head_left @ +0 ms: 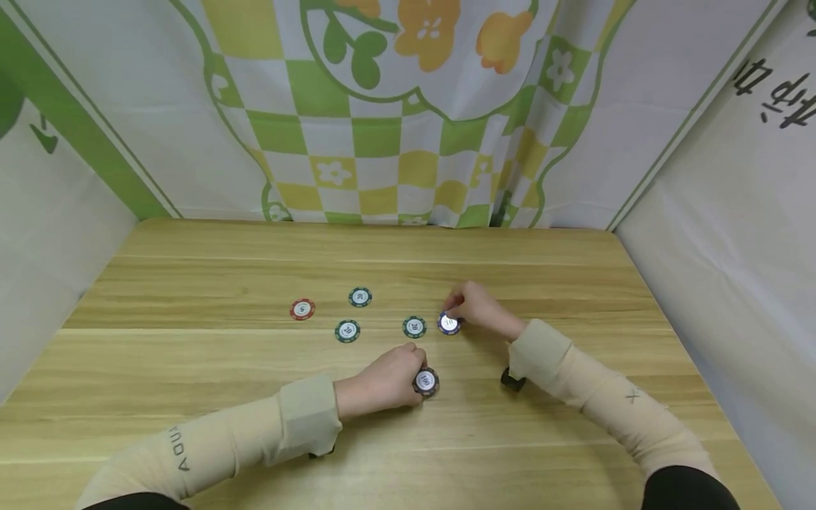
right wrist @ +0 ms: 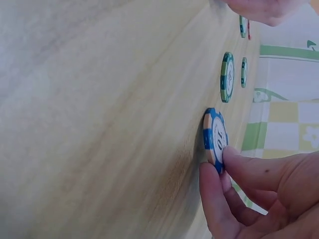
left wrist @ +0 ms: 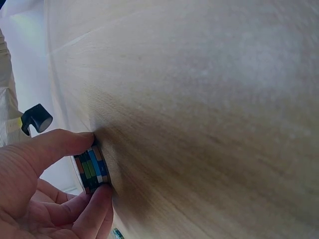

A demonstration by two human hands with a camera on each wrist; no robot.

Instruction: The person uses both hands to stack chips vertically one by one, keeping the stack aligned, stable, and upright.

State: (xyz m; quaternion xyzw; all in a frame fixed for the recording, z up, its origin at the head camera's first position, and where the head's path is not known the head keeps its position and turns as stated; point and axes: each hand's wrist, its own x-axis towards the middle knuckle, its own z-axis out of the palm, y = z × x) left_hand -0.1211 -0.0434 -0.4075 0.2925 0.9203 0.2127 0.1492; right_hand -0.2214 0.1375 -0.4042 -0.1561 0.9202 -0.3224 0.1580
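A person's left hand (head_left: 385, 379) curls thumb and fingers around a short stack of chips (head_left: 426, 382), marked 100 on top, at a wooden table (head_left: 510, 453), while the right hand (head_left: 479, 310) pinches a blue 10 chip (head_left: 449, 324) beside a green 20 chip (head_left: 414, 327). Two more green chips (head_left: 347, 331) and a red chip (head_left: 302, 309) lie farther left.

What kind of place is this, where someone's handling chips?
Probably a small curtained-off booth or nook, though I can't be sure. A wood-grain table with poker chips meets a green-and-yellow checked curtain, and a pale panel closes the right side.
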